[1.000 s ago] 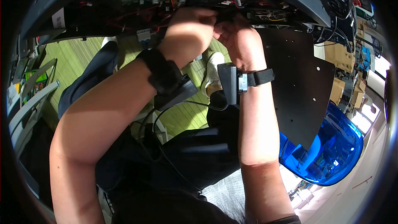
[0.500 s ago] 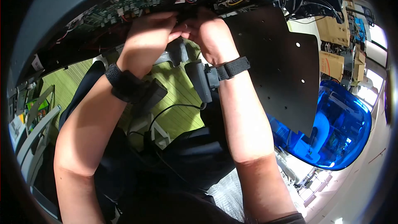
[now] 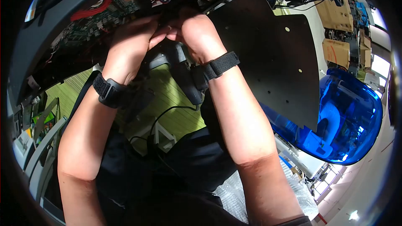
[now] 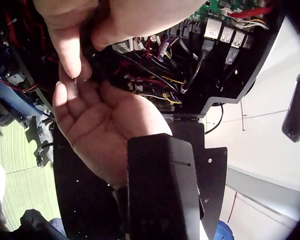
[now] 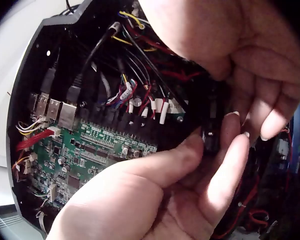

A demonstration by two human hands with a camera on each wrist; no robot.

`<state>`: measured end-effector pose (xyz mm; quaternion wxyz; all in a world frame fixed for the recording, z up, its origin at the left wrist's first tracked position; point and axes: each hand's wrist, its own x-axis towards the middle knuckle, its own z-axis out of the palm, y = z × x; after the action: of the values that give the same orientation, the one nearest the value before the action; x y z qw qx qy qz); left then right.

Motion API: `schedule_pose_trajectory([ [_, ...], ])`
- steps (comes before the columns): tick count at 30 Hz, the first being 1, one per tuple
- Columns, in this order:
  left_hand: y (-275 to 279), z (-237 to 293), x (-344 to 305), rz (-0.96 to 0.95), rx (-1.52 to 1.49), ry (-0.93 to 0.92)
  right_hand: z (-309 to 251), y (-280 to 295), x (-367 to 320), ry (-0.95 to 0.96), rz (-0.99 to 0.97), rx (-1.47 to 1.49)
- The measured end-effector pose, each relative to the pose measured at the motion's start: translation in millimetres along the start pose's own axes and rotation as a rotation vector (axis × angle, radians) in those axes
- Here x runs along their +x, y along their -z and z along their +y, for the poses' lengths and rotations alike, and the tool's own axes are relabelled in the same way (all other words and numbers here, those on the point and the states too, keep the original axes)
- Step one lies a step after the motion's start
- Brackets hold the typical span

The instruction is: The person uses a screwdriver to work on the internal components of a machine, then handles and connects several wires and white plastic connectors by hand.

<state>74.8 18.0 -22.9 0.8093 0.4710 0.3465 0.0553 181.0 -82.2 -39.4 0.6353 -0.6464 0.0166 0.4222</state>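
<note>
Both hands work close together inside the opened housing [image 3: 46,44] of a machine. My left hand [image 3: 134,37] reaches in from the left, its thumb [image 5: 187,150] and fingers bent around a dark, shadowed spot in the right wrist view. The right hand [image 3: 197,27] comes from the other side, palm turned up in the left wrist view, fingers [image 4: 72,100] curled up toward the left fingertips. The fingertips of the two hands meet or overlap. Whatever lies between them is dark and mostly hidden; I cannot tell what it is.
A green circuit board [image 5: 90,155] with plugged cables and red wires sits beside the hands. A black perforated metal panel [image 3: 272,58] hangs right of the right forearm. Beyond it stands a shiny blue shell [image 3: 351,121]. Cardboard boxes [image 3: 337,52] are farther right.
The head view has swung, so housing, panel and hands all sit farther left in it. Both hands stay together inside the housing, fingertips still close to each other.
</note>
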Motion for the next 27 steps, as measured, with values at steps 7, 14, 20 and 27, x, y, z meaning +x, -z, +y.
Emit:
schedule_pose_trajectory([
  [7, -5.5, 3.7, -1.0, 0.034, 0.007, 0.035, 81.1, 40.7, 63.9, 0.637, -0.215, -0.503],
  [14, -9.5, 6.6, -3.0, 0.073, 0.013, 0.046, 16.6, 12.2, 12.7, 0.052, -0.067, -0.220],
  [20, -2.7, 1.7, 0.0, 0.042, 0.010, 0.020, 13.9, 9.8, 12.5, -0.050, -0.082, 0.048],
  [27, 15.2, -13.7, 10.1, -0.175, 0.598, -0.359, 7.1, 3.4, 6.7, -0.033, -0.034, 0.067],
])
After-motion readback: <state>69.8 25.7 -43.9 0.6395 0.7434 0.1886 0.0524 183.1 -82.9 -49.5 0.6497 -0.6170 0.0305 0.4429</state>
